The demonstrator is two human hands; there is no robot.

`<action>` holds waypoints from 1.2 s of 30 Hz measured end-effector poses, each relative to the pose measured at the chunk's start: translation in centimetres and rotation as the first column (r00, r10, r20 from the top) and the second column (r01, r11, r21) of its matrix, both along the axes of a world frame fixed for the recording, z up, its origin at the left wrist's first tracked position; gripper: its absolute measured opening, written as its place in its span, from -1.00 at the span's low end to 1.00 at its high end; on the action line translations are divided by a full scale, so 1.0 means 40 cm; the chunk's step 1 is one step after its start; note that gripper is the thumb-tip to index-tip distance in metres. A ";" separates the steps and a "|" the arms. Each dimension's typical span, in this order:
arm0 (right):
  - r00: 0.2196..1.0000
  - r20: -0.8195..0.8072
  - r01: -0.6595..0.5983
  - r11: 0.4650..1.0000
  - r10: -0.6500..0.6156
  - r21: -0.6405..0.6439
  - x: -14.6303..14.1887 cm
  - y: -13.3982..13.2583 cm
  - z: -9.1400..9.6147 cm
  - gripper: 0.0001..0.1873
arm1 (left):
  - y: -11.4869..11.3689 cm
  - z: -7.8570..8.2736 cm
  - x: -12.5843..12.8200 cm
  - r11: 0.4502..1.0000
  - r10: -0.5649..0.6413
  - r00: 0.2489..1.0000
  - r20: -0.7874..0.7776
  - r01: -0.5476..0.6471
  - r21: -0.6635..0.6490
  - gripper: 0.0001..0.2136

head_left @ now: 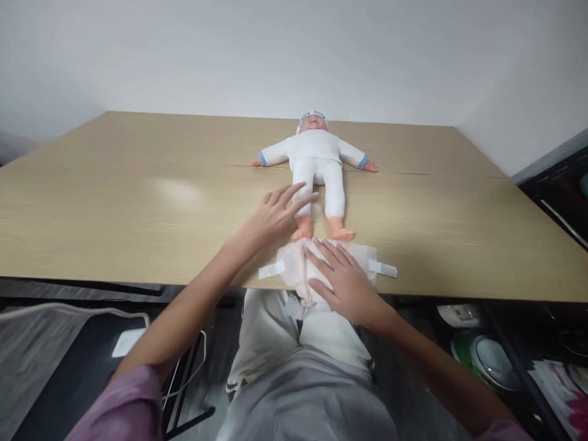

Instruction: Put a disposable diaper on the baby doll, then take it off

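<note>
A baby doll (316, 147) in a white suit with blue cuffs and a printed headband lies on its back, arms spread, feet pointing toward me. Just below its feet a diaper (294, 257) is spread out at the table's front edge, its white side tabs stretched left and right and its lower end hanging over the edge. My right hand (337, 275) rests flat on the diaper with fingers apart. Over the doll's leg on the left hovers my left hand (280, 211), fingers spread and holding nothing; whether it touches the leg I cannot tell.
The wooden table (114, 202) reaches back to a pale wall. Below its edge at left are a black surface with a white device (128, 342) and a cable. At right, a dark shelf holds a round container (493, 361) and papers (558, 389).
</note>
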State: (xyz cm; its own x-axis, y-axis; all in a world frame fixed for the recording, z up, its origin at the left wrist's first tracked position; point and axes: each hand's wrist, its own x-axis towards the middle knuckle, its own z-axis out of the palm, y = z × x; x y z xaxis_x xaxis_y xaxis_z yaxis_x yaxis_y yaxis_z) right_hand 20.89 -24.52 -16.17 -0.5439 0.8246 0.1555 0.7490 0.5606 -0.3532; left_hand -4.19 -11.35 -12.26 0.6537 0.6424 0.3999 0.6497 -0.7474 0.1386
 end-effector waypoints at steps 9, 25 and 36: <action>0.999 -0.032 -0.008 1.000 0.007 -0.012 0.004 0.009 0.002 -0.29 | 0.150 0.025 0.110 0.871 -0.468 0.871 -0.148 0.428 -0.241 -0.17; 0.999 0.003 -0.035 0.993 0.036 -0.112 0.006 0.084 0.013 -0.28 | 0.238 0.165 0.125 0.807 -0.506 0.833 0.222 0.549 -0.219 -0.69; 0.997 0.070 -0.028 0.998 0.032 -0.053 -0.027 0.315 0.003 -0.29 | 0.288 0.301 0.119 0.785 -0.479 0.754 0.450 0.597 -0.166 -0.67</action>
State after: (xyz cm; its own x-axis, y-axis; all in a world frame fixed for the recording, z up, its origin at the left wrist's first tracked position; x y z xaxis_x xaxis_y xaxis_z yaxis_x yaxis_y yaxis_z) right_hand 19.83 -11.91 -16.06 -0.5768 0.8136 0.0732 0.7560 0.5656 -0.3295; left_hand 0.57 0.18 -0.22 0.7671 0.3486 0.5385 0.0055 -0.8430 0.5379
